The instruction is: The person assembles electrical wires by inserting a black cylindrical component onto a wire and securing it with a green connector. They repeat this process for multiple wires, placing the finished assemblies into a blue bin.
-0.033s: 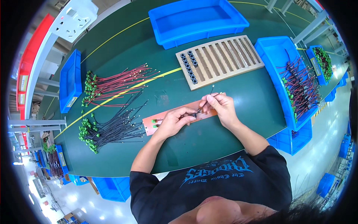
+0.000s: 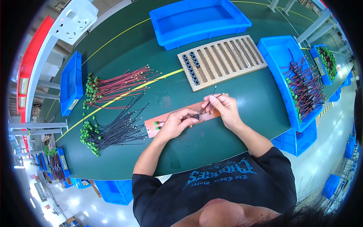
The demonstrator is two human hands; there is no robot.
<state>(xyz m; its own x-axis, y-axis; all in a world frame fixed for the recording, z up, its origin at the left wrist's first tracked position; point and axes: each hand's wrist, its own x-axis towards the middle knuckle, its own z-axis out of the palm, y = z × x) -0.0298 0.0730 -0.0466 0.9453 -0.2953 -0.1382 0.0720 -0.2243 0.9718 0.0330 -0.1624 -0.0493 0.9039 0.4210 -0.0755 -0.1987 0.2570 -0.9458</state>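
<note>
Over a copper-coloured board (image 2: pixel 150 130), both my hands work close together. My left hand (image 2: pixel 176 124) is closed on a small black part (image 2: pixel 196 117), held between thumb and fingers. Pinched in my right hand (image 2: pixel 225 108) is a thin dark wire (image 2: pixel 214 90); its free tip sticks up past my fingers. Its lower end runs toward the black part, but my fingers hide whether the two are joined. Green connectors (image 2: pixel 157 123) sit on the board's left part, beside my left hand.
Red wires (image 2: pixel 121 84) and black wires (image 2: pixel 121 126) with green connectors lie at left. A wooden slotted tray (image 2: pixel 207 75) holds several black rings (image 2: pixel 191 70). Blue bins stand behind (image 2: pixel 200 28), at left (image 2: pixel 72 85) and at right (image 2: pixel 278 73), the right one with wire assemblies (image 2: pixel 306 89).
</note>
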